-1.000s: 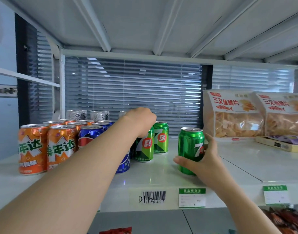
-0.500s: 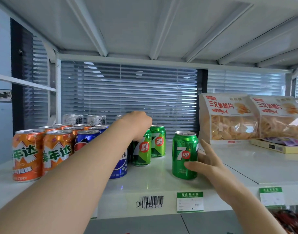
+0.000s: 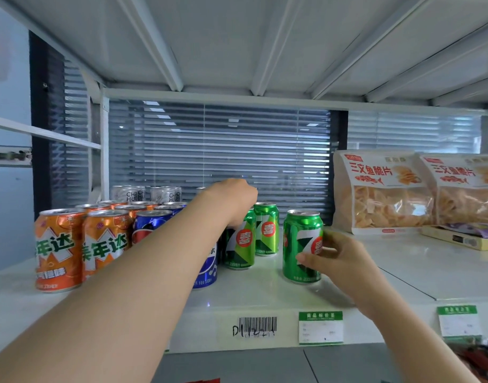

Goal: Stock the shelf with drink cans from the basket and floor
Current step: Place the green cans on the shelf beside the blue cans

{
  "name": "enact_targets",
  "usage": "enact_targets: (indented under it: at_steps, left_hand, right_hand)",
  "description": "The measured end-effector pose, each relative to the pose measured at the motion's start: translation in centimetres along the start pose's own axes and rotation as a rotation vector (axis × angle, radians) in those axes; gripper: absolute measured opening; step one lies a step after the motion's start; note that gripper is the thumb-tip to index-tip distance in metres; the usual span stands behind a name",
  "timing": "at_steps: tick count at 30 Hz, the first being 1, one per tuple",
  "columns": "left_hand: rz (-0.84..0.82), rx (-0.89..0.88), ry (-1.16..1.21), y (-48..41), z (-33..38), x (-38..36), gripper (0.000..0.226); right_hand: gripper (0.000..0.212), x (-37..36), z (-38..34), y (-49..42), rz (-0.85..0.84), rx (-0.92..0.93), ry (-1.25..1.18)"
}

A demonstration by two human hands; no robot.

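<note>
My right fingers [image 3: 310,257] wrap the front can [image 3: 302,246] from its right side, thumb across the label, other fingers curled behind the body. Loose-looking grip, low on the can; it stands upright on the shelf [image 3: 265,294], base flat.

My left hand [image 3: 234,201] is further in, closed down over the top of the nearer of two green cans [image 3: 240,244]; the far green can [image 3: 266,229] stands just behind and right of it. I can't tell how tight the left fingers are, since the back of the hand hides them.

Key relation: the front can sits apart from that green pair, right of it and nearer the shelf edge. Open shelf lies between them. So the target slot is left and back from my right fingers. The can's long axis is vertical, so I judge this to be a slide, not a lift: push left and inward until it lines up with the pair.

The right hand is the nearer one and already has the can. The left forearm crosses in front of the blue cans [image 3: 151,225], with the orange cans [image 3: 59,250] left of those and silver cans [image 3: 128,193] at the back.

Risk: a low grip plus a sideways push could tip it into the green pair. Snack bags [image 3: 381,194] stand well to the right, clear of the path.
</note>
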State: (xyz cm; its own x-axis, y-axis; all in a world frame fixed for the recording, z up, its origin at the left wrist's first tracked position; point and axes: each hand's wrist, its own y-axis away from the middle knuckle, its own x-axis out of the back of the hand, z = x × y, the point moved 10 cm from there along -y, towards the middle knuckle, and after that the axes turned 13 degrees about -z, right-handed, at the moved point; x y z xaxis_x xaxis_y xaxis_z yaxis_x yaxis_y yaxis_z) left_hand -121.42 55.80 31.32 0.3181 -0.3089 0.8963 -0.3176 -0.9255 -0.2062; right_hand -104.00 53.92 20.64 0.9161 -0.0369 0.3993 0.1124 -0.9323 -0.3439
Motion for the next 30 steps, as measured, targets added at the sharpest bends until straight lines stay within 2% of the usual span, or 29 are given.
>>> enact_targets:
  at_steps: [6,11,18,24,30]
  left_hand:
    - [-0.030,0.000,0.002,0.0,0.1,0.0,0.039]
    - [-0.010,-0.002,-0.005,0.1,0.0,0.0,0.041]
    - [-0.004,0.000,-0.007,0.0,-0.1,0.0,0.040]
    - [-0.022,0.004,0.012,0.2,-0.1,0.0,0.043]
    - [-0.004,-0.010,-0.054,0.3,0.2,-0.2,0.036]
  right_hand:
    - [0.031,-2.0,-1.4,-3.3,-0.029,-0.046,0.168]
    - [0.055,-3.1,-1.4,-4.3,0.042,-0.021,0.245]
    - [0.050,-3.6,-1.4,-4.4,0.002,0.018,0.271]
    - [0.066,-3.8,-1.5,-4.5,0.016,0.041,0.262]
    - [0.071,-3.9,-1.4,-4.6,0.022,0.042,0.272]
